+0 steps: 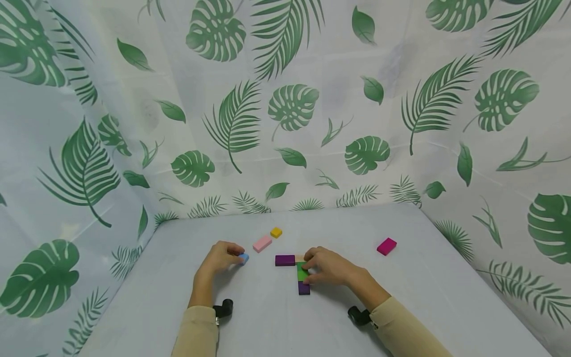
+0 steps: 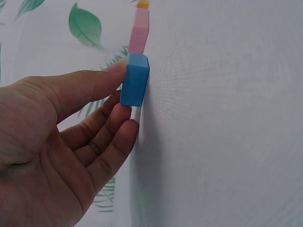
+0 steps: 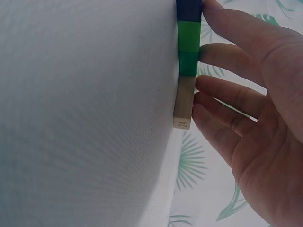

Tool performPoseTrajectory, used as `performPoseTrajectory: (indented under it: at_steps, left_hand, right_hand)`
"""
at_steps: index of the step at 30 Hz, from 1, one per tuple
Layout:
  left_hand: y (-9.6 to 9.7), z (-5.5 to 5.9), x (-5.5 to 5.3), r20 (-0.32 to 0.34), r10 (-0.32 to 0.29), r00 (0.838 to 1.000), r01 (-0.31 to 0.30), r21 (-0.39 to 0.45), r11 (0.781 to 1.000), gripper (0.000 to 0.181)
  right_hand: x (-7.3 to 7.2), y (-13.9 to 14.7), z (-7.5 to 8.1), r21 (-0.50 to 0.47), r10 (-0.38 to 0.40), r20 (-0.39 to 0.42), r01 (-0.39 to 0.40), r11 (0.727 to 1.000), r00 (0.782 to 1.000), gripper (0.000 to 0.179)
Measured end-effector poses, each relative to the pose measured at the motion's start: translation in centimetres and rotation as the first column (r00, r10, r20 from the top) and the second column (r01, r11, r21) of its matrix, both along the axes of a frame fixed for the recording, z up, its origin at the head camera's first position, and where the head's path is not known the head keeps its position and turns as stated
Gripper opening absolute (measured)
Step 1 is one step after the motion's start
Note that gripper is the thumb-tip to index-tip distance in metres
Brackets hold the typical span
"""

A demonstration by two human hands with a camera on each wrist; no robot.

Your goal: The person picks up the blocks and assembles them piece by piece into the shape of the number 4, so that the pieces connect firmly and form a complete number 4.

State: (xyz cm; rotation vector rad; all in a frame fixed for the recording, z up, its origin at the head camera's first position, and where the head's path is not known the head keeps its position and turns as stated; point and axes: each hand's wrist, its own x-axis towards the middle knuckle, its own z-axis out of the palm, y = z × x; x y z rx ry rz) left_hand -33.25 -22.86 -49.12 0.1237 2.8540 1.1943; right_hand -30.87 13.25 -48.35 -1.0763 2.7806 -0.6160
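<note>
My left hand point(image 1: 220, 258) pinches a small blue block point(image 2: 136, 80) between thumb and fingers, low over the white tabletop. Right of centre, my right hand point(image 1: 332, 267) reaches over a group of blocks laid end to end, its extended fingertips on their sides. That group has a bright green block point(image 1: 303, 272), a teal-green block point(image 3: 188, 64), a dark purple block point(image 1: 304, 288) at the near end and a plain wooden block point(image 3: 184, 101) at the far end. A longer purple block point(image 1: 285, 260) juts left from the far end, making a corner. My right fingers partly cover the group in the head view.
Beyond the left hand lie a pink block point(image 1: 262, 243) and a small yellow block point(image 1: 276, 232). A magenta block point(image 1: 386, 246) sits apart at the right. Leaf-patterned cloth point(image 1: 294, 109) stands around the back and sides of the table.
</note>
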Motion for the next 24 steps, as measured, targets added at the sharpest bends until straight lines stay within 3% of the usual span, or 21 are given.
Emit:
performPoseTrajectory:
  at_steps: [24]
  left_hand:
    - [1.4, -0.2, -0.4, 0.01, -0.007, 1.0, 0.007, -0.026, 1.0, 0.021]
  right_hand:
    - [-0.2, 0.0, -0.2, -0.002, -0.006, 0.003, 0.006, 1.0, 1.0, 0.046]
